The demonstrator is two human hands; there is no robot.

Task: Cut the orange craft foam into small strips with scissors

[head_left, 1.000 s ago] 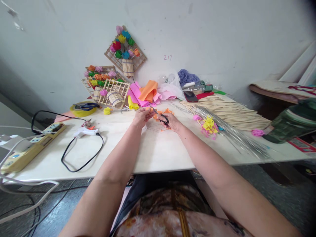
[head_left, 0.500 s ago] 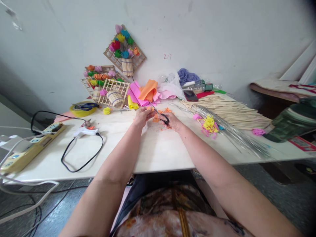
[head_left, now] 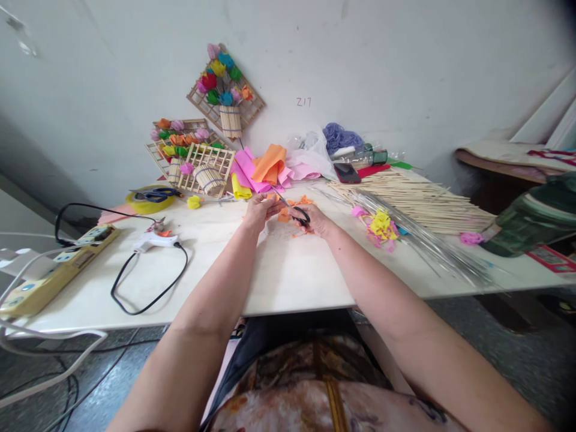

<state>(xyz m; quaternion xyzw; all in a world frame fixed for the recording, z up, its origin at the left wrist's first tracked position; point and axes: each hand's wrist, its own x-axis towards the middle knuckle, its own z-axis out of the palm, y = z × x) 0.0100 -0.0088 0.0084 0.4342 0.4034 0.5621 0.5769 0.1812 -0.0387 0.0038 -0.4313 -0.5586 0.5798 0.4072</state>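
The right hand (head_left: 315, 219) is closed through the black loops of the scissors (head_left: 294, 211), whose blades point up toward the orange sheet (head_left: 270, 163). The left hand (head_left: 258, 210) pinches a small orange paper piece (head_left: 275, 205) right at the blades. The risk, as I judge it: those pinching fingertips sit so near the cutting edge that a nick seems possible, or the piece (tiny, hard to make out) could slip free among the orange scraps (head_left: 302, 202) on the surface (head_left: 279, 270), just in front of the orange sheet.
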